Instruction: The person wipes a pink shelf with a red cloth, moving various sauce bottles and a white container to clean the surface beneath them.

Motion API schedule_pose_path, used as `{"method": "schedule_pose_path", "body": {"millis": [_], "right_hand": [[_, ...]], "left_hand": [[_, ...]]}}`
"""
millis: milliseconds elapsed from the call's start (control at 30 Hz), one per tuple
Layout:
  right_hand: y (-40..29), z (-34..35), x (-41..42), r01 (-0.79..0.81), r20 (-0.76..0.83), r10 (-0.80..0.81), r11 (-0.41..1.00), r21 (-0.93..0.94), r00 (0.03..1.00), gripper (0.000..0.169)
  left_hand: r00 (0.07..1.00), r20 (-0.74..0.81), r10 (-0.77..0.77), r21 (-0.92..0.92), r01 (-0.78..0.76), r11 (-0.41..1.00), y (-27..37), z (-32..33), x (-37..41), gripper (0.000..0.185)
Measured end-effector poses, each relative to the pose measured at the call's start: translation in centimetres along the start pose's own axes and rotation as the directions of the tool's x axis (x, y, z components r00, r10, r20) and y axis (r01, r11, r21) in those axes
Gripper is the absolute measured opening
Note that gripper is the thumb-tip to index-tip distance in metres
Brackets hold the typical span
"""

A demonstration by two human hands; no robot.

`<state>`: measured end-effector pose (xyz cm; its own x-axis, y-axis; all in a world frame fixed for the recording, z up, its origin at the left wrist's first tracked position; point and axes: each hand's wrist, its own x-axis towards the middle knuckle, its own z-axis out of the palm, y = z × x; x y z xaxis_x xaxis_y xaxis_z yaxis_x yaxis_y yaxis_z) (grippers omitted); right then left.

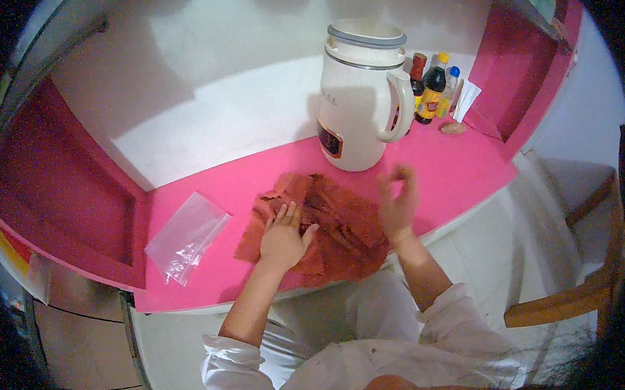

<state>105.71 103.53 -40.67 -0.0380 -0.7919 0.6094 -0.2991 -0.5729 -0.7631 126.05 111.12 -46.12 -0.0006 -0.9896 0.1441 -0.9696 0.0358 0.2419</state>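
Observation:
A crumpled reddish-brown cloth (346,240) is spread near the front edge of the pink shelf top. My left hand (284,240) lies palm down on the cloth's left part, thumb apart from the fingers, holding nothing. Over the cloth's right edge is my right hand (399,204), blurred by motion. Its thumb and fingers curve into a ring, and whether anything is pinched between them cannot be made out. Left of the cloth lies a clear plastic bag (191,237), flat and slightly wrinkled at its lower end.
Behind the cloth stands a tall white electric kettle (353,104), lidless, handle to the right. A red-capped bottle (417,75), yellow-capped bottle (433,93) and blue-capped bottle (448,92) stand beyond, beside a white paper (466,100) and a brown lump (452,128). A wooden chair (563,304) is at right.

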Motion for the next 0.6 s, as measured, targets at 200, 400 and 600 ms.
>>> {"method": "schedule_pose_path", "body": {"millis": [200,400,600], "right_hand": [[0.6,-1.7,11.3,-0.010,-0.235,0.009,1.000,-0.002,0.972,0.041],[-1.2,-0.1,13.0,-0.256,-0.027,0.276,0.920,0.297,0.961,0.033],[-0.7,-3.4,12.3,-0.068,-0.266,0.073,0.997,0.027,0.961,0.037]], "left_hand": [[0.999,0.021,-0.047,0.123,0.044,0.991,2.3,-0.7,0.2,0.091],[0.998,-0.034,-0.046,0.141,0.050,0.989,1.3,0.5,0.0,0.090],[0.999,-0.011,-0.043,0.147,0.044,0.988,1.2,0.9,0.2,0.085]]}}
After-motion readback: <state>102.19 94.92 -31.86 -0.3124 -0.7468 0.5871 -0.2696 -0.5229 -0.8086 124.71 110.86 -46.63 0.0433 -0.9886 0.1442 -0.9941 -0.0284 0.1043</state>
